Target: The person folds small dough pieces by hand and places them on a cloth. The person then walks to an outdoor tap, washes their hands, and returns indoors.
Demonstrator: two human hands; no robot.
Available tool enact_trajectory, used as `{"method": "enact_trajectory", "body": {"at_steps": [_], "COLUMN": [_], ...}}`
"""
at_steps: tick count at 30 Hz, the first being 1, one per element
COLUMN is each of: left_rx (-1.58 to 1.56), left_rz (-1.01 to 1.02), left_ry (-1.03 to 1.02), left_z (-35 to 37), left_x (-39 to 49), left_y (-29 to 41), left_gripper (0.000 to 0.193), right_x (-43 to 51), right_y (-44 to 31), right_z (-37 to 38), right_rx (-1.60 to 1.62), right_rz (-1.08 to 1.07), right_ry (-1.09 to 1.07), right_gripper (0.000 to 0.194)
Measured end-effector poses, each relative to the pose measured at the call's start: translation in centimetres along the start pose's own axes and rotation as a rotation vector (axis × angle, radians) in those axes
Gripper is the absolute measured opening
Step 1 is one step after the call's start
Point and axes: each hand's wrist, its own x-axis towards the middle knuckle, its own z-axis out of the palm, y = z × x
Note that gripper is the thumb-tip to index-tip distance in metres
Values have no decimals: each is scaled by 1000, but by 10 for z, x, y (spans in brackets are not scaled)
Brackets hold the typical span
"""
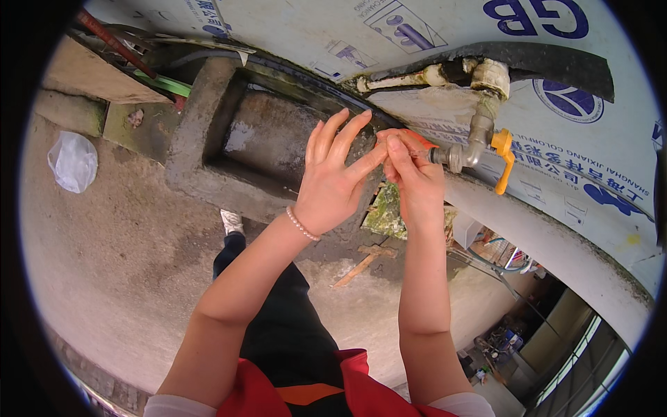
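Note:
Water runs from the nozzle of a metal tap (455, 158) onto my fingers. My right hand (419, 185) is just beside the spout, its thumb and curled fingers closed around the tip of my left index finger. My left hand (331, 185), a beaded bracelet (301, 224) at its wrist, has its other fingers spread over the sink's end and holds nothing. Both hands look wet. Behind them shows an orange thing (417, 136), mostly hidden. The rectangular concrete sink (190, 161) has a wet basin. A yellow lever handle (503, 159) sits on the tap.
A printed panel wall (312, 31) with pipes rises behind the tap. Mossy rubble (386, 211) and a T-shaped wooden piece (365, 263) lie below the sink. A clear plastic bag (73, 161) rests on the concrete floor at left. A red pole (117, 44) leans at upper left.

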Motion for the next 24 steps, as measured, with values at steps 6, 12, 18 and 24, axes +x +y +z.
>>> {"method": "enact_trajectory", "body": {"at_steps": [6, 12, 18, 24], "left_rx": [71, 3, -42, -497], "left_rz": [-68, -140, -64, -99], "left_ry": [-35, -56, -41, -89], "left_z": [5, 4, -6, -5], "left_x": [-7, -7, -3, 6], "left_y": [14, 15, -2, -11], "left_gripper": [58, 72, 57, 19], "right_x": [2, -3, 2, -1], "right_y": [4, -2, -10, -9], "right_z": [7, 5, -13, -13], "right_rx": [190, 171, -203, -202], "right_rz": [75, 51, -102, -148], "right_ry": [71, 86, -31, -61], "right_gripper": [28, 30, 22, 17]}}
